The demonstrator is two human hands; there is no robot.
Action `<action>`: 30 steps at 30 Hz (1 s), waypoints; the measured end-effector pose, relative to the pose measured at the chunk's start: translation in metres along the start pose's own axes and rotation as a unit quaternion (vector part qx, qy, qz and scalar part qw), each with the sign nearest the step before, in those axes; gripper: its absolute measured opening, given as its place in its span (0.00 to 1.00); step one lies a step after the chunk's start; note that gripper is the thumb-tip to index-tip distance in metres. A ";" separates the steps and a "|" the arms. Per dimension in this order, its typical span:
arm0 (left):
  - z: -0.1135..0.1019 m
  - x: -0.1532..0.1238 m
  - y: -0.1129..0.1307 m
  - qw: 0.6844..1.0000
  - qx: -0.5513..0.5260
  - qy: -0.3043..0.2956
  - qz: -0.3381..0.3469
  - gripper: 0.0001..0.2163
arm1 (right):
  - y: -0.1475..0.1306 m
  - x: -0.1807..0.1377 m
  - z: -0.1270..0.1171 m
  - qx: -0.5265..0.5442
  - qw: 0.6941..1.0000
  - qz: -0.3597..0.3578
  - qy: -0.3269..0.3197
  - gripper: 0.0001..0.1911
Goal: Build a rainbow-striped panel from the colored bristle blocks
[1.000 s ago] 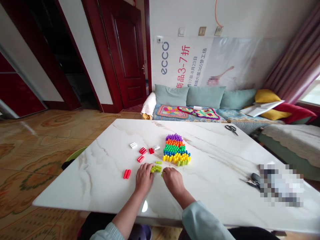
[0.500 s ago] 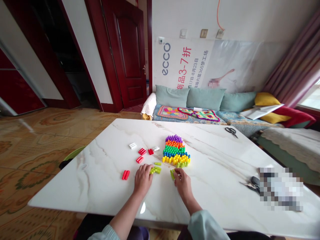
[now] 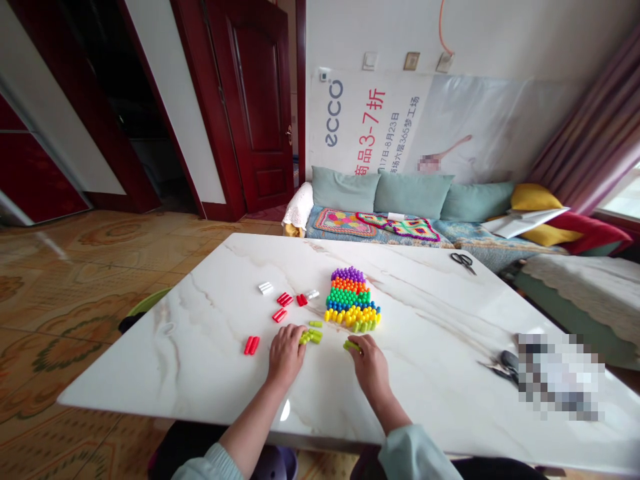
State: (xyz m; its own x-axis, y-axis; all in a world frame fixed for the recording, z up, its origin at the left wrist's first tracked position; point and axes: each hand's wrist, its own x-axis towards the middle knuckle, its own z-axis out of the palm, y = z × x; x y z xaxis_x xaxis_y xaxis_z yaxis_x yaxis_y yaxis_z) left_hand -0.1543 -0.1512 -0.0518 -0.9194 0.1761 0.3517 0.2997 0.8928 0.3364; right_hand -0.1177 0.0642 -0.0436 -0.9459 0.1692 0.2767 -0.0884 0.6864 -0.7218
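My left hand [image 3: 287, 349] rests on the table with its fingertips closed on a small pile of lime-green pegs [image 3: 313, 335]. One more lime-green peg [image 3: 315, 324] lies just beyond that pile. My right hand [image 3: 369, 363] pinches a lime-green peg [image 3: 353, 346] low over the tabletop; it may be more than one. Ahead of it stands a block of upright pegs in coloured rows: purple [image 3: 349, 274], orange [image 3: 349, 285], green [image 3: 349, 297], blue [image 3: 342, 307] and yellow [image 3: 353, 315]. Several lime-green pegs [image 3: 365, 326] stand at its front right.
Red pegs [image 3: 251, 345] and white pegs [image 3: 265, 288] lie in small groups on the left of the marble-look table [image 3: 200, 373]. Scissors [image 3: 463, 261] lie at the far right corner. Another dark-handled tool [image 3: 505, 367] lies at the right, beside a blurred item. A sofa [image 3: 320, 230] stands behind.
My right hand has turned slightly and shifted a little right, and the lime-green peg in it now lies sideways rather than pointing forward. My left hand stays at the pile.
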 end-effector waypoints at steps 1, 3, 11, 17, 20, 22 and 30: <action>0.000 0.000 0.000 1.000 0.000 0.000 -0.001 0.12 | -0.001 0.001 0.000 0.033 0.999 -0.003 0.004 0.13; 0.000 0.000 0.000 1.000 0.000 0.002 -0.002 0.13 | -0.002 0.003 0.004 0.103 0.995 0.014 0.004 0.14; -0.002 0.000 0.001 1.000 0.000 0.003 0.000 0.13 | -0.007 0.002 0.022 0.135 0.988 0.045 -0.060 0.11; 0.001 0.000 -0.001 1.000 0.003 0.004 0.001 0.12 | -0.005 0.008 0.028 0.016 1.000 -0.007 0.002 0.12; 0.001 0.001 -0.001 1.000 0.002 0.006 0.001 0.12 | -0.004 -0.002 0.027 -0.021 0.998 -0.030 0.042 0.09; 0.001 0.001 0.000 1.000 -0.002 0.006 0.001 0.12 | -0.005 -0.009 0.025 -0.034 0.997 -0.054 0.030 0.09; 0.001 0.000 0.001 1.000 -0.006 0.003 -0.002 0.13 | -0.019 -0.004 0.034 -0.072 0.985 -0.155 -0.024 0.08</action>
State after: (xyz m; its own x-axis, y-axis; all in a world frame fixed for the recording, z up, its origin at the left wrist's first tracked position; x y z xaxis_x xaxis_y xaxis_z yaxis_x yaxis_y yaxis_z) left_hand -0.1545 -0.1503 -0.0523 -0.9192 0.1700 0.3551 0.2990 0.8883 0.3487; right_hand -0.1229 0.0266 -0.0530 -0.8943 -0.0956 0.4372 -0.3337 0.7935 -0.5090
